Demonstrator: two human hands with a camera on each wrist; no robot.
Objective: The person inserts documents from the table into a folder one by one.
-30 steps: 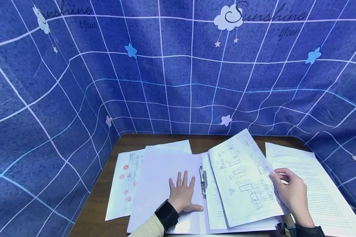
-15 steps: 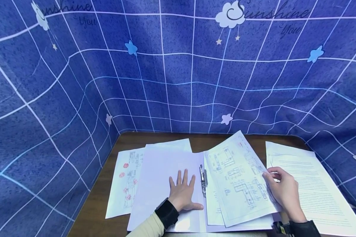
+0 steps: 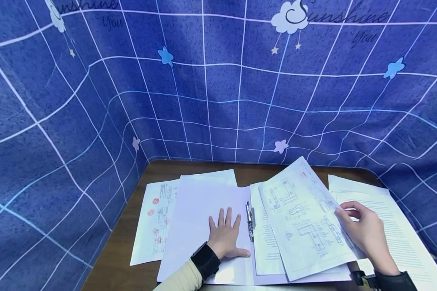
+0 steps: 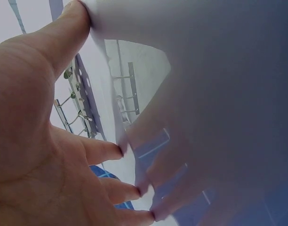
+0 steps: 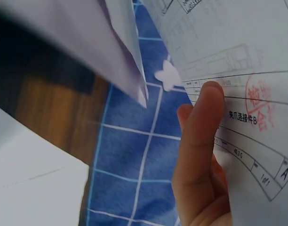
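A pale lilac folder lies spread out on the table, a metal lever clip along its spine. My left hand presses flat on the left cover with fingers spread, the thumb close to the spine. By its right edge, my right hand pinches a sheet with technical drawings, held tilted above the folder's right side. Beneath it lies a printed text page, partly hidden. In the right wrist view, the thumb lies on the drawing sheet near a red stamp.
Papers with red stamps stick out from under the folder's left side. To the right lies a stack of printed pages, partly behind my right hand. The wooden table backs onto a blue patterned curtain.
The drawing sheet in my right hand first shifts left, then back right, baring more of the text page beside the clip. My left hand stays in place on the cover.
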